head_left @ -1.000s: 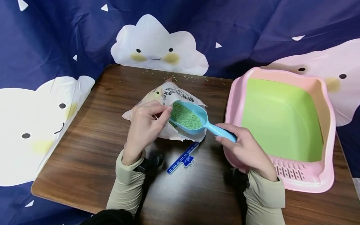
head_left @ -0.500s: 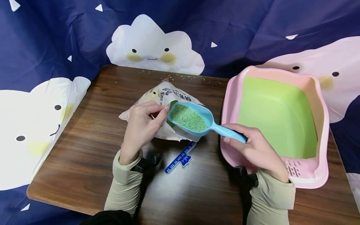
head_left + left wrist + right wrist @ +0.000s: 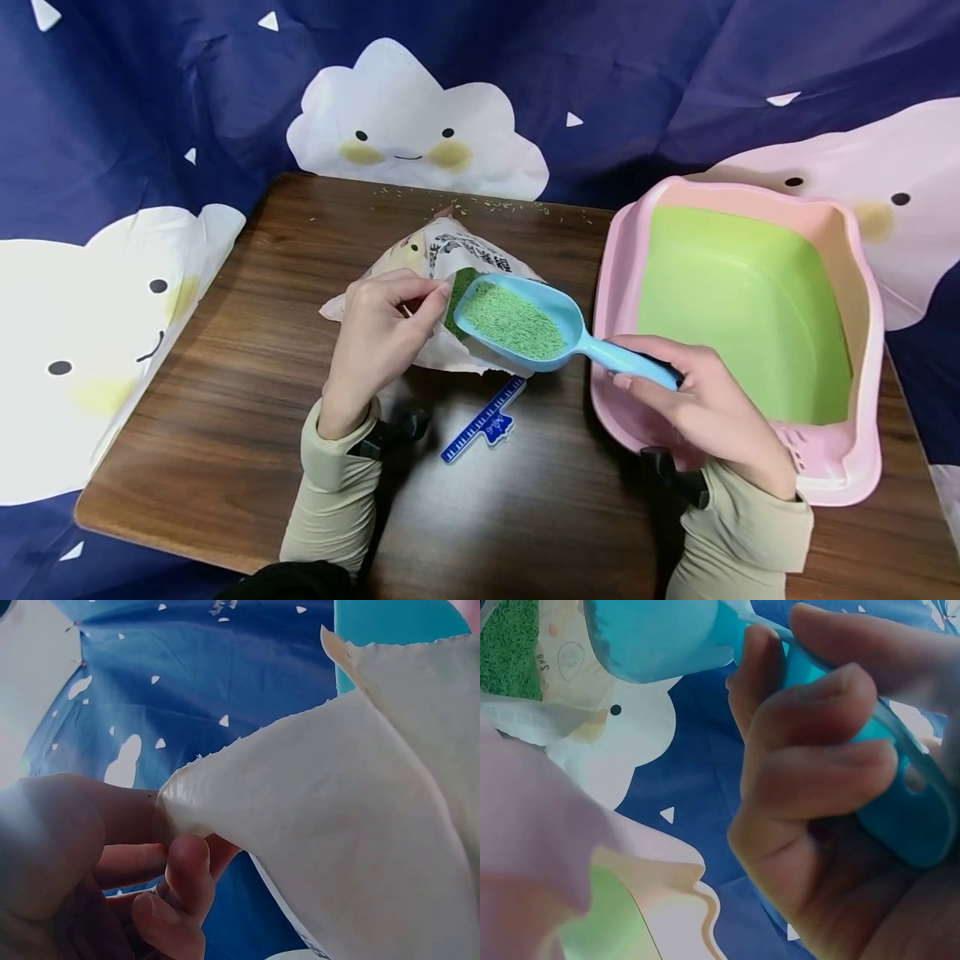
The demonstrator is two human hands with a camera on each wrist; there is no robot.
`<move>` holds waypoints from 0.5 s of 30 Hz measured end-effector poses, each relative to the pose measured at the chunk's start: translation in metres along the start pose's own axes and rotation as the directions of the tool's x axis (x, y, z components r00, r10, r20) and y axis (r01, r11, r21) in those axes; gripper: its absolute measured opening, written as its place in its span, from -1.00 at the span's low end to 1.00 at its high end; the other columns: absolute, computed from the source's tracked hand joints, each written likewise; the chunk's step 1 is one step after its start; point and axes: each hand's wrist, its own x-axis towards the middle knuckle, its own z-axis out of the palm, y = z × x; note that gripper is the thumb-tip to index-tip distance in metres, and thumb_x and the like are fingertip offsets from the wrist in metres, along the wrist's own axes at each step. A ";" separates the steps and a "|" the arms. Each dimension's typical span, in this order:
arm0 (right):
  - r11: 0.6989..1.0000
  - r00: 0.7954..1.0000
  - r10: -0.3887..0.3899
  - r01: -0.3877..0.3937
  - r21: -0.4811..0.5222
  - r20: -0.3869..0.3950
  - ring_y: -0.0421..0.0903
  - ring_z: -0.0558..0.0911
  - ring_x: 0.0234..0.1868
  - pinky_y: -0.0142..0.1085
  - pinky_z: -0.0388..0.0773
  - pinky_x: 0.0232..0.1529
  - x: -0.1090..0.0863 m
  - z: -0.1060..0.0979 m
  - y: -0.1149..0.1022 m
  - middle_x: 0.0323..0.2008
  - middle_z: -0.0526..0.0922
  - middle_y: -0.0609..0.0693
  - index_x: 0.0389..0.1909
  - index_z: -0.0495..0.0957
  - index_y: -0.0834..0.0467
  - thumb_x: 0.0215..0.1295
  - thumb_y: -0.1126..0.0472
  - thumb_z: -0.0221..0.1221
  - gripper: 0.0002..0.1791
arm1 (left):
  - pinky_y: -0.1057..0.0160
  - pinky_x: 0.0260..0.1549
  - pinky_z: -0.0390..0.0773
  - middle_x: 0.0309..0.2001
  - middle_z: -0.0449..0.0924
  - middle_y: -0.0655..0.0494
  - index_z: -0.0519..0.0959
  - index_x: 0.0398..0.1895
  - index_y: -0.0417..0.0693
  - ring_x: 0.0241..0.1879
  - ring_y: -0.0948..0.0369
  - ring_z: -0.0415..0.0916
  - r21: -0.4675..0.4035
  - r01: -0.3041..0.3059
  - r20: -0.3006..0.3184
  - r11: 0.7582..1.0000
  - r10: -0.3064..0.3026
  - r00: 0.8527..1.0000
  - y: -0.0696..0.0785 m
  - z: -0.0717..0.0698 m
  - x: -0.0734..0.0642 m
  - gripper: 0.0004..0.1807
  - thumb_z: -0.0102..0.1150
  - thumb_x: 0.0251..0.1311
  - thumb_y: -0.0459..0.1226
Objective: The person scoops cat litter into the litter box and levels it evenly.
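Observation:
A white printed bag (image 3: 450, 358) lies on the table with its torn mouth open, and dark green grains (image 3: 465, 287) show inside. My left hand (image 3: 375, 337) pinches the bag's edge between thumb and fingertips; the left wrist view shows the bag's raised paper edge (image 3: 300, 780). In my right hand (image 3: 712, 408) is the handle of a light blue scoop (image 3: 562, 312). Green litter pellets (image 3: 517, 321) fill much of its bowl. It hovers at the right of the bag's mouth. The right wrist view shows the fingers (image 3: 817, 776) curled round the handle.
A pink litter box (image 3: 618, 275) with a green inside stands at the right, beside my right hand. A blue ruler-like clip (image 3: 480, 425) lies before the bag. Crumbs (image 3: 502, 204) are scattered along the table's back edge. A cloud-printed blue cloth (image 3: 622, 67) hangs behind.
My right hand has drawn the loaded scoop rightward from the bag's mouth, showing more of the grains inside. The left hand keeps its pinch on the bag's edge. The view has shifted slightly.

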 end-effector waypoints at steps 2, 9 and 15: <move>1.000 1.000 0.004 -0.004 -0.005 -0.011 -0.22 0.48 -0.36 -0.47 0.40 -0.44 -0.003 -0.002 0.000 -0.19 0.64 -0.10 -0.03 0.52 -0.12 0.15 0.22 0.17 -0.66 | 0.46 -0.68 0.22 -0.66 0.47 0.24 0.70 -0.50 -0.03 -0.68 0.39 0.26 -0.005 0.000 0.003 1.000 0.000 1.000 0.001 0.000 0.000 -0.84 0.12 0.08 -0.27; 0.997 0.997 -0.034 0.030 -0.065 -0.062 -0.23 0.40 -0.52 -0.43 0.33 -0.52 -0.013 -0.007 0.004 -0.34 0.60 -0.16 -0.03 0.52 -0.07 0.08 0.28 0.22 -0.60 | 0.46 -0.66 0.21 -0.67 0.45 0.25 0.69 -0.50 0.00 -0.68 0.40 0.25 0.004 -0.011 -0.003 1.000 0.011 1.000 0.001 -0.001 0.000 -0.84 0.12 0.09 -0.26; 0.995 0.992 -0.081 0.075 -0.063 -0.094 -0.25 0.49 -0.39 -0.53 0.41 -0.38 -0.021 -0.013 0.004 -0.26 0.63 -0.14 -0.02 0.52 0.02 0.04 0.36 0.23 -0.58 | 0.46 -0.66 0.21 -0.67 0.45 0.24 0.69 -0.50 -0.01 -0.68 0.39 0.25 0.005 -0.014 -0.001 1.000 0.014 1.000 0.002 -0.001 0.000 -0.84 0.12 0.09 -0.27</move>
